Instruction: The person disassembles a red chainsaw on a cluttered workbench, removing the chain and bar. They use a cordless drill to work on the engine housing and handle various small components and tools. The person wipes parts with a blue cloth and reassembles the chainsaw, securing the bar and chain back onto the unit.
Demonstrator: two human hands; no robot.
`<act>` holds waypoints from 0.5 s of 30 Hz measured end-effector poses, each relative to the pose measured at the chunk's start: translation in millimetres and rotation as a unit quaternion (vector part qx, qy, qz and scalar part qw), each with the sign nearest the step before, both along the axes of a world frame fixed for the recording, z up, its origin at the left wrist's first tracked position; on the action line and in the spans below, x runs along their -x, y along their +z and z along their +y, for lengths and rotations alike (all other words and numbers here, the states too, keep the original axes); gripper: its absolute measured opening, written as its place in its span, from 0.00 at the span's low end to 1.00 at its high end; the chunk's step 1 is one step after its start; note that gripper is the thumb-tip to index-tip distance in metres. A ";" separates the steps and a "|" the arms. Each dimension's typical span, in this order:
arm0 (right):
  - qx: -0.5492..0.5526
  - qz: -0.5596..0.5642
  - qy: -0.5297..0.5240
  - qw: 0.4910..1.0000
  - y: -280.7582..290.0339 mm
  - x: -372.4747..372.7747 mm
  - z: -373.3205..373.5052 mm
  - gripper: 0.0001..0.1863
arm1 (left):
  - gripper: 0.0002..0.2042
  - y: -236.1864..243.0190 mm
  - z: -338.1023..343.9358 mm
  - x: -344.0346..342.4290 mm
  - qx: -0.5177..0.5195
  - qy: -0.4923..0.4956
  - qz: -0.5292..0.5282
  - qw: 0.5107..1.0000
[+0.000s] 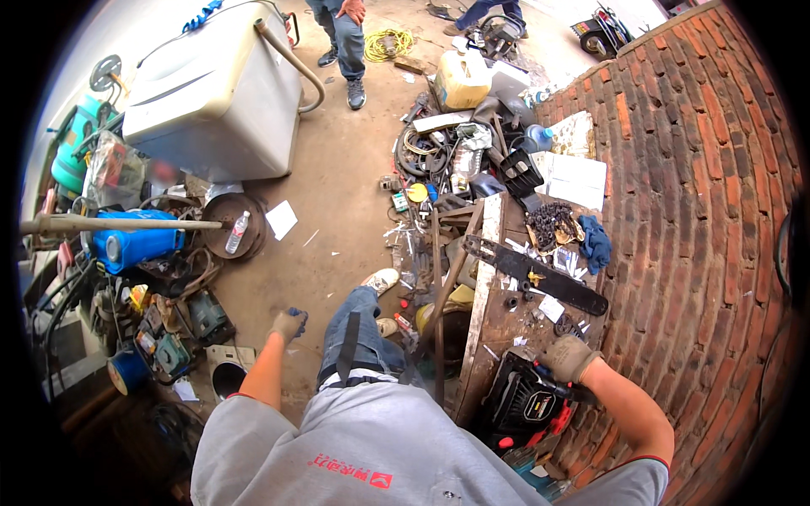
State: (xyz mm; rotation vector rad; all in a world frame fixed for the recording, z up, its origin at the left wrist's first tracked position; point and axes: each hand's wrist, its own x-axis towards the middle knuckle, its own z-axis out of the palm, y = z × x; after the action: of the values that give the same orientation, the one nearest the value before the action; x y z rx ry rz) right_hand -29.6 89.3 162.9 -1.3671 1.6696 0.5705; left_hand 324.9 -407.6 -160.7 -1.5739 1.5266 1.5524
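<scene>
My left hand (289, 325), in a grey glove with dark fingertips, hangs over the floor beside my leg. Its fingers are loosely bent and apart, with nothing visible in them. On the right, my gloved right hand (571, 359) is closed at the upper edge of a black-and-red chainsaw body (525, 400); the glove hides the exact spot it grips. The saw rests at the near end of a worn wooden workbench (483, 331). Farther along the bench lies a long black chainsaw guide bar (540, 277), with a heap of dark chain (553, 224) beyond it.
A brick wall (675, 211) borders the bench's right side. Small parts and a blue cloth (596, 243) lie on the bench. Beyond it are piled parts and a yellowish jerrycan (463, 80). Machines and a white cabinet (211, 101) line the left. Another person (344, 42) stands ahead.
</scene>
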 end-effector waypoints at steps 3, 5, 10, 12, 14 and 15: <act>0.027 -0.008 0.012 1.000 -7.3 0.8 8.4 0.16 | 0.09 15.8 -1.4 15.7 0.014 -0.014 0.000 1.000; 0.037 -0.013 0.001 0.999 -9.4 0.5 10.7 0.16 | 0.09 13.5 -3.5 18.6 0.010 -0.012 0.010 1.000; -0.009 -0.013 -0.044 0.999 -8.2 -1.2 3.7 0.15 | 0.08 16.3 5.5 29.6 -0.007 -0.009 0.011 1.000; -0.024 -0.012 -0.059 0.998 -7.4 -1.9 1.8 0.14 | 0.06 11.5 8.0 32.2 -0.015 -0.023 0.001 1.000; -0.054 -0.008 -0.067 0.996 -4.2 -1.7 -5.4 0.14 | 0.08 4.4 10.3 32.6 -0.020 -0.017 0.003 1.000; -0.050 -0.004 -0.082 0.995 -4.3 -2.5 -4.3 0.14 | 0.08 3.9 10.2 34.9 -0.022 -0.014 0.005 1.000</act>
State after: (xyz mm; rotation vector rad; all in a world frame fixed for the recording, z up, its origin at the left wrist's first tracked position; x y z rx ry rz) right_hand -27.1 85.1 158.6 -1.1485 1.7044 0.5448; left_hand 290.0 -397.4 -156.8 -1.5160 1.5025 1.5708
